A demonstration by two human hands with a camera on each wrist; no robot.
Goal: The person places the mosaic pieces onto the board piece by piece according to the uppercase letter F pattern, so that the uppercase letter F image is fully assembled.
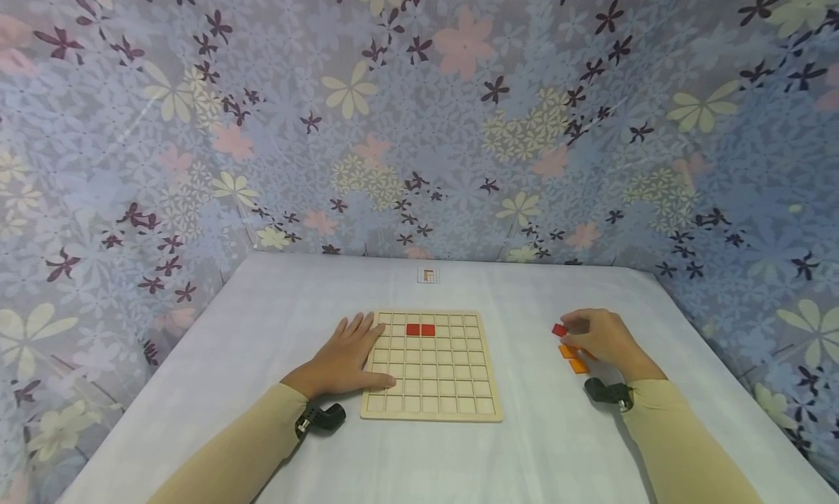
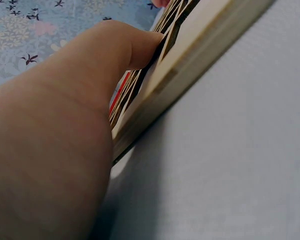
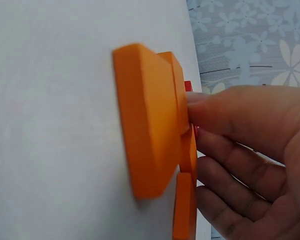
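A square wooden grid board (image 1: 431, 418) lies on the table, with two red square tiles (image 1: 420, 330) side by side in a row near its far edge. My left hand (image 1: 344, 362) rests on the board's left side with fingers spread; its thumb (image 2: 140, 47) lies over the near part of the grid. To the right of the board, my right hand (image 1: 603, 340) pinches a red tile (image 1: 559, 330) between thumb and fingers, low over the table. Several orange tiles (image 3: 162, 125) lie beside that hand, partly hidden by it in the head view.
A small card (image 1: 429, 275) printed with a coloured grid lies beyond the board, near the table's far edge. White cloth covers the table (image 1: 295, 460). Flowered fabric (image 1: 419, 125) hangs behind and at both sides.
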